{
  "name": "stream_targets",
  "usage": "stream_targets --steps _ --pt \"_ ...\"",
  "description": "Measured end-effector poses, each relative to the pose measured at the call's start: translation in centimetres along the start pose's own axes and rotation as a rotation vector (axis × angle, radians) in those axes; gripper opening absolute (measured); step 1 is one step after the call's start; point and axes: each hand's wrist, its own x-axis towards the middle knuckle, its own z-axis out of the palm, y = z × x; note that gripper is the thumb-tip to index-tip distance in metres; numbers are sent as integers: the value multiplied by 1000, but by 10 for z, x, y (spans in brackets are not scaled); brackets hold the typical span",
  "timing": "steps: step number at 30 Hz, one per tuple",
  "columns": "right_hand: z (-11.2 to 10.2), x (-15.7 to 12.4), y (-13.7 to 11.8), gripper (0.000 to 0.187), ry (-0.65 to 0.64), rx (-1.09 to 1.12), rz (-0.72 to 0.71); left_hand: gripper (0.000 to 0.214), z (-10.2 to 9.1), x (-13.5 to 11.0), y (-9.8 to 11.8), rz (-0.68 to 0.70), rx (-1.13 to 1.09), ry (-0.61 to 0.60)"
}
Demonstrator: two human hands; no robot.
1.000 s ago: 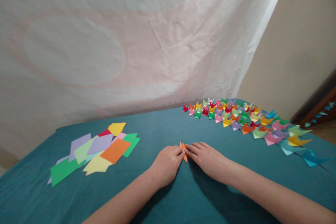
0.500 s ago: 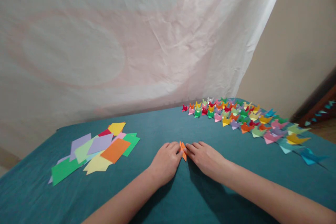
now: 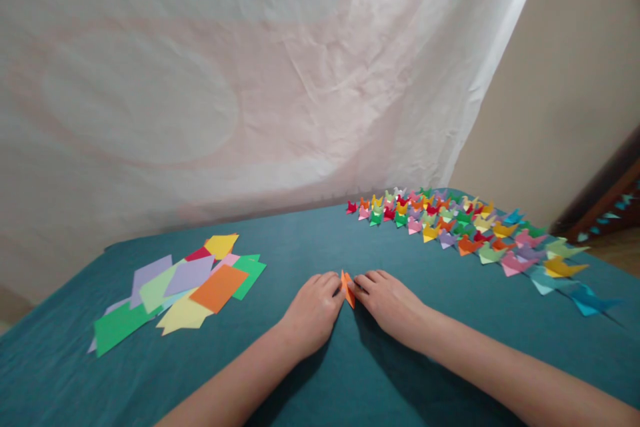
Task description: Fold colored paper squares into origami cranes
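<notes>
Between my two hands, low over the middle of the table, is a small piece of folded orange paper (image 3: pixel 349 289), narrow and pointed at its far and near ends. My left hand (image 3: pixel 316 307) pinches its left side, with the thumb and fingertips against the paper. From the other side my right hand (image 3: pixel 389 299) grips the right edge with curled fingers. Parts of the paper are hidden behind the fingertips, so its full folded shape does not show.
Loose coloured paper sheets lie overlapping on the left, an orange sheet (image 3: pixel 219 287) and a green sheet (image 3: pixel 121 327) among them. Rows of folded paper birds (image 3: pixel 469 245) stand at the right. A teal cloth (image 3: pixel 295 240) covers the table; a pale hanging sheet (image 3: pixel 280 93) is behind it.
Both hands stay almost in place around the orange paper, which looks slightly more closed together. The whole view has shifted very slightly.
</notes>
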Motion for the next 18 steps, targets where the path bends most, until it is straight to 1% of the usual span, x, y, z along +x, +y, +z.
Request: stream_targets --steps 2,9,13,18 --pt "1 0 -1 23 1 -5 5 23 0 0 0 0 -2 3" --pt "0 -2 -4 30 3 -14 22 22 4 0 1 32 12 27" --pt "-3 -2 -3 30 -15 13 45 21 7 1 1 35 22 57" --pt "-6 1 -5 28 -44 32 91 19 6 2 1 36 13 45"
